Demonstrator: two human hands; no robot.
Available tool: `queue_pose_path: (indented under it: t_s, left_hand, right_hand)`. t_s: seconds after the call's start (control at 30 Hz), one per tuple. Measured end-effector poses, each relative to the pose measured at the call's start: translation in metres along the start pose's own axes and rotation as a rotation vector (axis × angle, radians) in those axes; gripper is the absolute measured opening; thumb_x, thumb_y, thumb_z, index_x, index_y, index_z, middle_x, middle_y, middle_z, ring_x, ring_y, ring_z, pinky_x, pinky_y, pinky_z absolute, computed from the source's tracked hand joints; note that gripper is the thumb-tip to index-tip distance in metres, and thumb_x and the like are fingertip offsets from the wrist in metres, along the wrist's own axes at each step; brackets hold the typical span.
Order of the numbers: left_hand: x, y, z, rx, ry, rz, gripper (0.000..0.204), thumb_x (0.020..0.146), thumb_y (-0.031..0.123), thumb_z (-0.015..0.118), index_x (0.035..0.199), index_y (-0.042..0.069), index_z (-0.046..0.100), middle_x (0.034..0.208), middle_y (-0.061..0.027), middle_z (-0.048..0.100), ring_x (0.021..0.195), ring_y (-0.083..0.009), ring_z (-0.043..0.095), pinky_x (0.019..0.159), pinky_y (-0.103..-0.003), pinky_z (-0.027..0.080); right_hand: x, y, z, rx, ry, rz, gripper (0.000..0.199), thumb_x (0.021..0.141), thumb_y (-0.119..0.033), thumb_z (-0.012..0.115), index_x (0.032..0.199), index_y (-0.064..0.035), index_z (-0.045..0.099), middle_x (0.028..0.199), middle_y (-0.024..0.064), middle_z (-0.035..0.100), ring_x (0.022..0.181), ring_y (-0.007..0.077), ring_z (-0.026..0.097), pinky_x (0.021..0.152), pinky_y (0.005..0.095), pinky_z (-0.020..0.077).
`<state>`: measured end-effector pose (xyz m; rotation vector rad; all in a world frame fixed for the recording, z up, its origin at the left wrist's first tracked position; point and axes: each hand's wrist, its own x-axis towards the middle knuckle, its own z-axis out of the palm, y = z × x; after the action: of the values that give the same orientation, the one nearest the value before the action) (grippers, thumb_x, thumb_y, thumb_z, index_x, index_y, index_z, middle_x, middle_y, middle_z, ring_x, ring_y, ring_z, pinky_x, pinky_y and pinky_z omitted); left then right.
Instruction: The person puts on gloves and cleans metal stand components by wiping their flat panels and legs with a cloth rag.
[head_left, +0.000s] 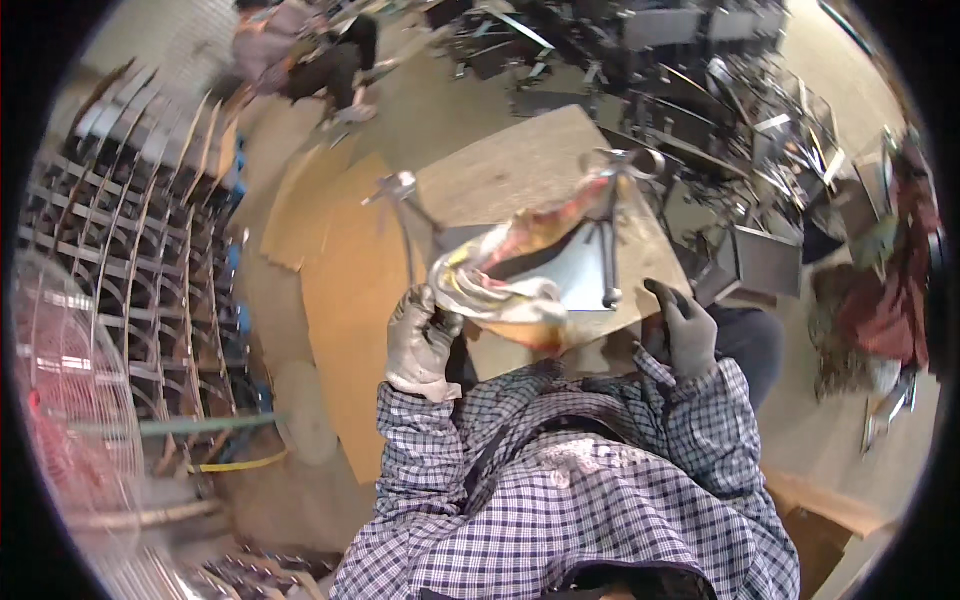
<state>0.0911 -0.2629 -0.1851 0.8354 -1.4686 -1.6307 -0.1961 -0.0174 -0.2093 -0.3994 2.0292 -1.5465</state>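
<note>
My left hand (420, 345), in a pale, soiled work glove, has its fingers curled in at the left end of a patterned cloth (500, 270) in white, yellow and red. The cloth is bunched and blurred, stretching up to the right over a dark metal frame (608, 250) with shiny ends. That frame lies on a wooden board (500, 180) in front of me. A pale blue-white flat piece (585, 270) shows between the cloth and the frame. My right hand (685, 335), in a grey glove, is at the board's right edge, its fingers apart and holding nothing.
Stacked metal frames (130, 260) stand at the left beside a caged fan (80, 400). Flat cardboard (345, 290) lies left of the board. A heap of metal parts (720, 150) fills the far right. Another person (310, 55) crouches at the far left.
</note>
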Motion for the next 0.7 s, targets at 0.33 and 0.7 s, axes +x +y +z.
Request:
queue_pose_path:
  t_s: [0.33,0.7]
  left_hand:
    - [-0.044,0.011,-0.035,-0.19,0.027,-0.128,0.015,0.099,0.015,0.059,0.098,0.001,0.066,0.093,-0.0049,0.069,0.083,-0.0144,0.065,0.076,-0.03,0.052]
    - [-0.031,0.04,-0.016,0.499,0.192,-0.085,0.032,0.101,0.015,0.066,0.132,0.004,0.064,0.101,-0.0079,0.072,0.081,-0.0094,0.065,0.076,-0.025,0.054]
  right_hand:
    - [-0.03,-0.086,0.1,-0.366,-0.597,-0.713,0.049,0.089,-0.021,0.07,0.134,-0.0018,0.062,0.133,0.0168,0.065,0.112,0.0266,0.068,0.092,0.033,0.0569]
    - [-0.021,-0.102,0.192,1.021,-0.81,0.085,0.06,0.109,-0.038,0.044,0.157,-0.0047,0.032,0.162,0.0141,0.035,0.148,0.0303,0.038,0.122,0.0472,0.032]
